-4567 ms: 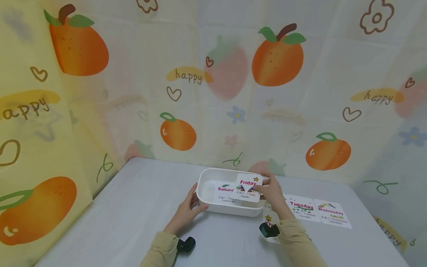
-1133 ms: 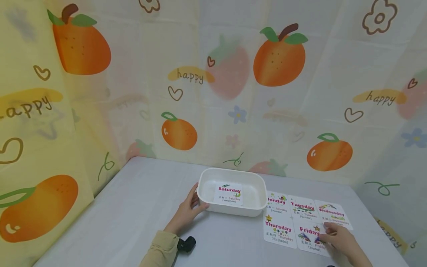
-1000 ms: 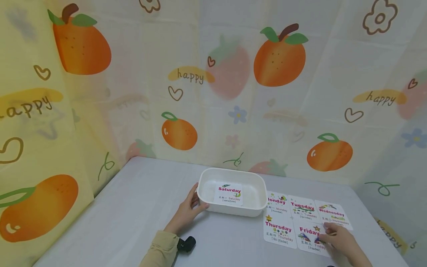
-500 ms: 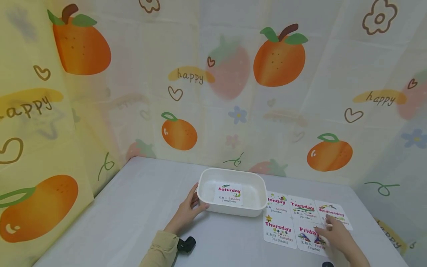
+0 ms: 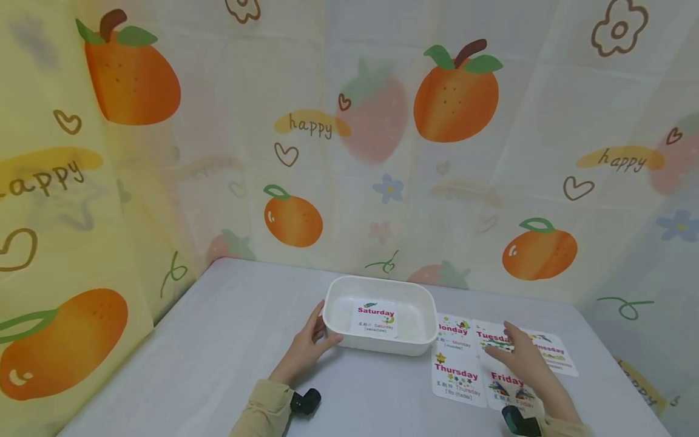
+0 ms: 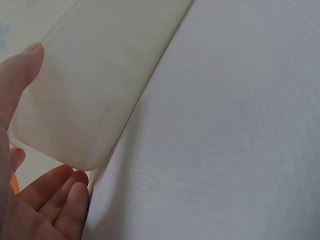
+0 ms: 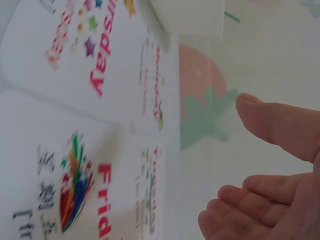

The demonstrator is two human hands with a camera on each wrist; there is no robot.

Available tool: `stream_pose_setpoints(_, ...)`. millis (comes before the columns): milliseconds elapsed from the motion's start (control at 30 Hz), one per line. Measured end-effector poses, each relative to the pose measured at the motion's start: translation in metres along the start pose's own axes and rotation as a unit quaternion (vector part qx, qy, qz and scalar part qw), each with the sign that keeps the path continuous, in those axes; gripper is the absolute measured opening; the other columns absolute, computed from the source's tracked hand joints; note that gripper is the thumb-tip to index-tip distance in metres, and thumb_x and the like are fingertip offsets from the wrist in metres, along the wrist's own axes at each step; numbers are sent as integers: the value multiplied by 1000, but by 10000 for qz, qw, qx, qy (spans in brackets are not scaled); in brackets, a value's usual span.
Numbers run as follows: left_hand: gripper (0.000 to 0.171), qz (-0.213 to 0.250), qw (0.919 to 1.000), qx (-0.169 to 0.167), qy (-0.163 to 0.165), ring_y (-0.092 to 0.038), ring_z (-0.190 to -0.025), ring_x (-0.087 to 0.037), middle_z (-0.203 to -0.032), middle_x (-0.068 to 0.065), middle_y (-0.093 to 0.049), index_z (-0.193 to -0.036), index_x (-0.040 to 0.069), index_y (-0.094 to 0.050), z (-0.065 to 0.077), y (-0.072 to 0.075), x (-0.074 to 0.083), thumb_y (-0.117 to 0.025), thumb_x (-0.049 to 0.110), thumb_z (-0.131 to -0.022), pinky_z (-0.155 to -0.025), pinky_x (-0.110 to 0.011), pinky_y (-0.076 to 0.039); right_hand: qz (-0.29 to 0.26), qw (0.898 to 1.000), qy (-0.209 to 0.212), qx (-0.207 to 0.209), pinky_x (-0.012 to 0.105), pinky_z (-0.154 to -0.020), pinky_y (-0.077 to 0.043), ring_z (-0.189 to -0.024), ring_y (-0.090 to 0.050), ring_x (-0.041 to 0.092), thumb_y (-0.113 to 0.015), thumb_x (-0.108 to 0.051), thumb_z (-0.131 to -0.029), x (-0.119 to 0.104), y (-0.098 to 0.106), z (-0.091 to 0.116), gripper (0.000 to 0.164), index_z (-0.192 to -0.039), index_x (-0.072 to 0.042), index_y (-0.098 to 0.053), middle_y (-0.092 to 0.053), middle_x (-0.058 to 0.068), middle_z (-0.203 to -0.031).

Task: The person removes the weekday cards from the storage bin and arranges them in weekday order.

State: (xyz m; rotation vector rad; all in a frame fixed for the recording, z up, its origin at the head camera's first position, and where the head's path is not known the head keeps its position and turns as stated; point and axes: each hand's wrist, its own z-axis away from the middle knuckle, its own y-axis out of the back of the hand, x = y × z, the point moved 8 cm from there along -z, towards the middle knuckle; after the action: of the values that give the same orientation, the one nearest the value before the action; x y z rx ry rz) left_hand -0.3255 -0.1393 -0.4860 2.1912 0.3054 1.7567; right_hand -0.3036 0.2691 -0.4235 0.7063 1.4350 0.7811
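My left hand (image 5: 304, 347) grips the left end of a white plastic box (image 5: 416, 312), its thumb on the front wall in the left wrist view. Inside the box lies a flashcard reading Saturday (image 5: 374, 320). My right hand (image 5: 528, 363) is over the cards on the table, thumb and fingers spread, nothing in it. Under it in the head view, the Friday card (image 5: 503, 383), the Tuesday card (image 5: 485, 332) and the Wednesday card (image 5: 558, 359) are partly covered. The Thursday card (image 5: 457, 383) lies left of Friday, below the Monday card (image 5: 454, 341), whose left edge is hidden by the box.
The cards form two rows on the right of a white-covered table (image 5: 218, 364). A fruit-patterned cloth (image 5: 349, 200) hangs behind and to the left. A dark device is strapped at each wrist.
The Friday card went from the box to the table, right of Thursday. My right hand has let go of it and moved up and left. My left hand stays on the box.
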Motion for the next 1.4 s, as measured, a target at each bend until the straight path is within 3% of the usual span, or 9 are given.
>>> stream_pose_setpoints(167,93,-147,9998,29,91,-46,-121,-29,-131,-16,-48,-149,21,-17,0,1,0,-71,46,-77,-102,-38,-38,84,9989,446,113,64,-93,-35,-119,-31,55,-61,-29,-90,-27,-6,-5,77,-135,19,-21,-32,41,-130)
stream_pose_setpoints(500,93,-193,9997,4,120,-46,-120,-30,-131,-17,-47,-149,21,-17,1,0,1,-71,46,-78,-101,-40,-39,-220,9961,823,214,60,-95,-37,-121,-33,50,-61,-30,-90,-77,-25,-18,72,-137,12,-26,-33,36,-134)
stream_pose_setpoints(867,92,-188,9998,41,104,-47,-120,-31,-131,-18,-48,-149,20,-18,0,-1,2,-71,45,-78,-101,-40,-39,-608,9892,1290,323,57,-103,-29,-127,-29,45,-66,-26,-87,-119,-51,-41,68,-136,9,-34,-33,29,-138)
stream_pose_setpoints(1133,92,-185,9998,41,99,-47,-119,-31,-129,-17,-49,-149,19,-17,0,-1,2,-71,45,-79,-100,-41,-39,-768,9874,1362,233,55,-102,-31,-126,-33,41,-69,-33,-84,-142,-72,-58,71,-136,4,-38,-38,24,-137)
stream_pose_setpoints(1400,92,-170,9998,9,118,-47,-119,-31,-130,-16,-48,-149,22,-17,0,-2,0,-70,46,-79,-100,-41,-40,-977,9877,1218,110,51,-105,-30,-128,-32,39,-73,-29,-81,-148,-88,-72,74,-136,6,-38,-38,24,-138)
